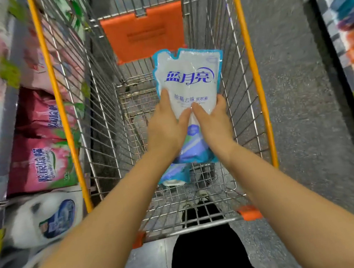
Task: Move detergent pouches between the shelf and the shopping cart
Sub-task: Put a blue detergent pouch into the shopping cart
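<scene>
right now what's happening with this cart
A person holds a white and blue detergent pouch with both hands over the basket of the shopping cart. The left hand and right hand grip its lower half, thumbs on the front. Part of a second pouch shows below it in the cart. Pink bags sit on the shelf to the left. Whether the pouch is going in or coming out cannot be told.

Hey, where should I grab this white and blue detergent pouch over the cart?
Grip the detergent pouch at its lower half, coming in from both side edges, as the left hand and right hand do: it is flat and soft, so its weight likely sits low.
</scene>
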Tool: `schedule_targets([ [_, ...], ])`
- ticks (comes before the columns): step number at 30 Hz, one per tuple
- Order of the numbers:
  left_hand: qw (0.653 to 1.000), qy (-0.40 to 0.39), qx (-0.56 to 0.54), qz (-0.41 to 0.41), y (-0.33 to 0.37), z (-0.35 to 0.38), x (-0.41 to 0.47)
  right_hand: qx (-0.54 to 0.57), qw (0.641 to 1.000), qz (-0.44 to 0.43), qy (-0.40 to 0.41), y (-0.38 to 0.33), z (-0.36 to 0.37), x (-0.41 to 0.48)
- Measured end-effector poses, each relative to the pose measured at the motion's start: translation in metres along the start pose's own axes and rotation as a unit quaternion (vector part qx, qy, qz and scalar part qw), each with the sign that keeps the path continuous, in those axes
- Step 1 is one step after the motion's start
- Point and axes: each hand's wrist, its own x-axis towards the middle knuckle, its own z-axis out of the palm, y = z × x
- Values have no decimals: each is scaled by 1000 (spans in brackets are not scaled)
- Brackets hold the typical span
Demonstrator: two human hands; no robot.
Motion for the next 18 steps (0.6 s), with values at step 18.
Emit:
schedule_targets([
  [18, 975, -132, -69, -167, -115, 181, 12, -34, 970, 239, -34, 193, 44, 102],
])
